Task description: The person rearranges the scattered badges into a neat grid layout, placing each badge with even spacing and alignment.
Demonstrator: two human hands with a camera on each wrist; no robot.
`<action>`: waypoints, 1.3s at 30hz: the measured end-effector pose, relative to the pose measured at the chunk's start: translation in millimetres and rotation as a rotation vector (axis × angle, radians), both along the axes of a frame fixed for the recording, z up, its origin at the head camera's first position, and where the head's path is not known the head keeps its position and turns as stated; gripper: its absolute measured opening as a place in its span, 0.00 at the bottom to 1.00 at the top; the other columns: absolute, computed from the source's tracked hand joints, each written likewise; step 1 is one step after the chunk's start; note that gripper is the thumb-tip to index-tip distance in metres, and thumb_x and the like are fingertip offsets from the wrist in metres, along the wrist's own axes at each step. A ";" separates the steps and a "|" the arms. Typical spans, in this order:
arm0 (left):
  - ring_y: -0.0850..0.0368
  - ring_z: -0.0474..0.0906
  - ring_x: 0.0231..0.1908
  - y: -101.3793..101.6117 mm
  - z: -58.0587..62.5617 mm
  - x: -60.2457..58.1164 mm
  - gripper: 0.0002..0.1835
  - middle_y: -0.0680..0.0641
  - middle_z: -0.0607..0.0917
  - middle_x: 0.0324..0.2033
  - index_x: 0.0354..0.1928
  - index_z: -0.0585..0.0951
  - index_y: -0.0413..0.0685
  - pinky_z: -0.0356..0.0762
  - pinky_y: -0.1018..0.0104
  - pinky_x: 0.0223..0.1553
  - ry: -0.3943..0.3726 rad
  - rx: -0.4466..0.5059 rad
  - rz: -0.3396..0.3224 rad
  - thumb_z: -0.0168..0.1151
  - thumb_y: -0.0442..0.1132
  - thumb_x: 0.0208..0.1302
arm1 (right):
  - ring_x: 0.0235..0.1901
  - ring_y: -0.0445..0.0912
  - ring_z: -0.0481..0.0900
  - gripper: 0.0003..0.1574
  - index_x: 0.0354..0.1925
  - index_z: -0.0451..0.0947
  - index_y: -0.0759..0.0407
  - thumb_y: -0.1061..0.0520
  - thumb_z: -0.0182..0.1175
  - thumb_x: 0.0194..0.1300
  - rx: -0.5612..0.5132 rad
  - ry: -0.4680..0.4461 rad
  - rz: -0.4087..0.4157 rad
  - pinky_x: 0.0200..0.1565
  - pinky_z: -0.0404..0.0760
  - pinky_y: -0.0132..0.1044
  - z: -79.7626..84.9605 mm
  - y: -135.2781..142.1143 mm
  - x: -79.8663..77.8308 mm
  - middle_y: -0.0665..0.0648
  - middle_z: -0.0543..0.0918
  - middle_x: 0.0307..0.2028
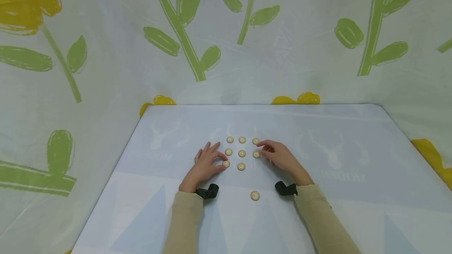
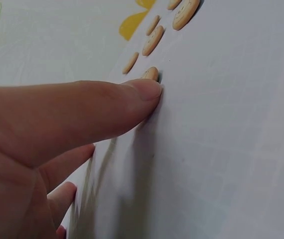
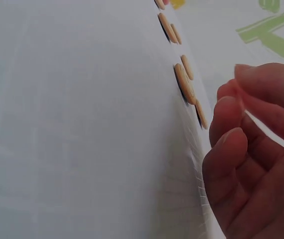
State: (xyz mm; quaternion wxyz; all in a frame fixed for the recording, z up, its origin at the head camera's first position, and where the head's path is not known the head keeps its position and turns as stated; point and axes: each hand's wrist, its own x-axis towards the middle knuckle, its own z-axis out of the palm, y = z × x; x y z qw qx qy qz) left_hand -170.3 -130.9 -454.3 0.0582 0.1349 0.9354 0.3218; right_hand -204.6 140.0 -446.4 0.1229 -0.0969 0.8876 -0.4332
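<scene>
Several round wooden buttons lie in short rows on the table, in the middle of the head view. My left hand [image 1: 205, 164] pinches the near-left button [image 1: 226, 164] between thumb and index finger, the other fingers spread. In the left wrist view the thumb [image 2: 107, 107] partly hides that button [image 2: 151, 73]. On the other side, my right hand [image 1: 280, 156] has loosely bent fingers with nothing between them. Its fingertips are right beside the far-right button [image 1: 256, 141] and the middle-right button [image 1: 256, 154]. In the right wrist view the buttons [image 3: 184, 83] lie past the fingers.
One separate button [image 1: 255, 195] lies closer to me, between the forearms. The pale table [image 1: 353, 207] is printed with faint antlers and triangles. Behind it hangs a light cloth [image 1: 282, 66] with green stems and yellow flowers. Each wrist wears a black camera mount [image 1: 207, 191].
</scene>
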 end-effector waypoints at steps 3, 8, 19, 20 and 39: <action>0.48 0.37 0.67 0.9 0.3 0.1 0.08 0.50 0.57 0.66 0.35 0.78 0.62 0.33 0.46 0.60 -0.004 -0.007 0.002 0.64 0.44 0.51 | 0.23 0.48 0.72 0.15 0.47 0.75 0.47 0.51 0.57 0.60 -0.018 0.005 0.011 0.27 0.72 0.38 2.4 0.2 2.0 0.54 0.75 0.26; 0.47 0.37 0.67 0.7 1.0 0.2 0.08 0.49 0.57 0.66 0.35 0.78 0.62 0.33 0.45 0.60 0.002 -0.007 -0.001 0.64 0.44 0.51 | 0.24 0.48 0.72 0.11 0.43 0.76 0.49 0.51 0.56 0.61 -0.017 -0.005 0.047 0.27 0.72 0.38 6.5 -0.3 5.9 0.53 0.76 0.25; 0.46 0.37 0.67 -0.3 2.2 0.6 0.08 0.49 0.57 0.65 0.35 0.78 0.62 0.33 0.44 0.60 0.008 0.005 -0.004 0.64 0.44 0.51 | 0.25 0.47 0.73 0.10 0.40 0.77 0.51 0.50 0.56 0.61 0.014 0.011 0.106 0.27 0.73 0.38 13.0 7.9 17.6 0.53 0.77 0.28; 0.46 0.37 0.67 -0.2 1.9 0.5 0.08 0.49 0.57 0.65 0.35 0.78 0.62 0.33 0.44 0.60 0.009 0.002 -0.003 0.64 0.44 0.51 | 0.25 0.47 0.73 0.10 0.40 0.77 0.51 0.51 0.56 0.60 0.016 0.015 0.116 0.27 0.73 0.38 13.4 8.8 19.0 0.52 0.77 0.28; 0.49 0.37 0.67 -1.3 -1.7 0.0 0.07 0.51 0.57 0.66 0.34 0.78 0.64 0.32 0.47 0.60 0.001 0.016 0.001 0.64 0.45 0.52 | 0.31 0.42 0.74 0.11 0.42 0.77 0.46 0.50 0.59 0.58 0.082 -0.049 0.348 0.34 0.74 0.36 12.8 8.5 35.3 0.46 0.78 0.30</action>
